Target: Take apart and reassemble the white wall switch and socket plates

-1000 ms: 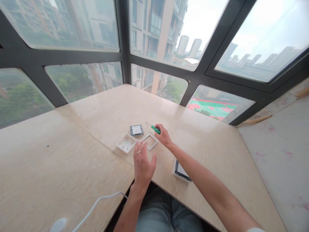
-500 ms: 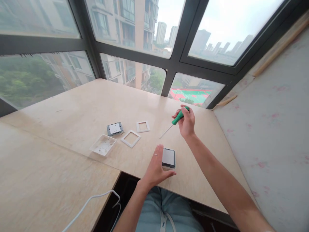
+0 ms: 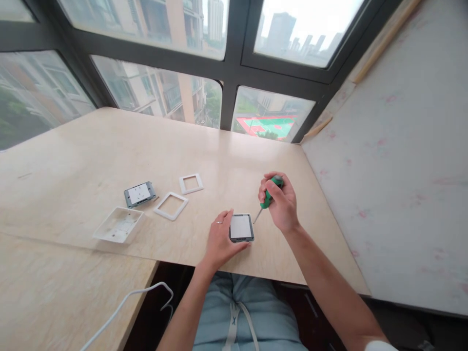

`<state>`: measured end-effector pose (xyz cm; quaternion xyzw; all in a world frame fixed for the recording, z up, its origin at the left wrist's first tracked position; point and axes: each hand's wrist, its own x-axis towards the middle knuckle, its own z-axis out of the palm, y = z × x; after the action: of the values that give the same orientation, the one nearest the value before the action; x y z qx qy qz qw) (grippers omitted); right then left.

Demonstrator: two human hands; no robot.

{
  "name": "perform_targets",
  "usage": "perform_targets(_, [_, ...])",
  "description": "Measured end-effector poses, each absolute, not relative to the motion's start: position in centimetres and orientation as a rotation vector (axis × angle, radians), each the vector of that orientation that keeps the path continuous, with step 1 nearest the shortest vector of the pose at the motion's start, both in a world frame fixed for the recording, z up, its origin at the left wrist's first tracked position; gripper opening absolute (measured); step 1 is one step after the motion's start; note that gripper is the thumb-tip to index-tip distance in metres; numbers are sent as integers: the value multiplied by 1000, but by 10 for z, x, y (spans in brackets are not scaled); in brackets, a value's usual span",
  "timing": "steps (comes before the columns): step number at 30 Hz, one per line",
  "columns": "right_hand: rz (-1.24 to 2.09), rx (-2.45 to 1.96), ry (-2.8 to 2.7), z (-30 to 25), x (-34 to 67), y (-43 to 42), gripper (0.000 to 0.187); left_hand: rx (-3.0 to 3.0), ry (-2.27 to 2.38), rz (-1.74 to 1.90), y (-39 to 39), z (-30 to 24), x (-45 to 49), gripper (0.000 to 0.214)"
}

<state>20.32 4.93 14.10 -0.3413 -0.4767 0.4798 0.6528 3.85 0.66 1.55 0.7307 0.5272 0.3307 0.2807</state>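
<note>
A wall switch with a white face and dark grey frame lies near the table's front edge. My left hand grips it from the left, fingers along its far side and thumb along the near side. In my right hand is a screwdriver with a green handle, fingers wrapped round it. The screwdriver's tip points down and left, at the switch's right edge; whether it touches there I cannot tell.
Left on the table lie a grey-backed socket, an open white mounting box and two white cover frames, one nearer and one farther. A white cable crosses the lower left. Windows and a papered wall border the table.
My right hand has brought the screwdriver down to the switch's right edge and holds it more steeply. My left hand stays on the switch. The whole view has shifted to the right.
</note>
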Motion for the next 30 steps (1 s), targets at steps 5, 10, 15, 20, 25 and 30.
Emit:
perform_targets(5, [980, -730, -1054, 135, 205, 38, 17, 2050, 1366, 856, 12, 19, 39, 95])
perform_targets(10, [958, -678, -991, 130, 209, 34, 17, 2073, 1358, 832, 14, 20, 37, 88])
perform_targets(15, [912, -686, -913, 126, 217, 33, 18, 2045, 1367, 818, 14, 24, 37, 86])
perform_targets(20, [951, -709, -847, 117, 235, 31, 16, 1967, 1332, 813, 16, 32, 39, 81])
perform_targets(25, [975, -802, -782, 103, 254, 29, 20, 1910, 1298, 798, 21, 41, 40, 75])
perform_targets(30, [1029, -905, -659, 92, 269, 38, 31, 1886, 1339, 727, 22, 47, 42, 74])
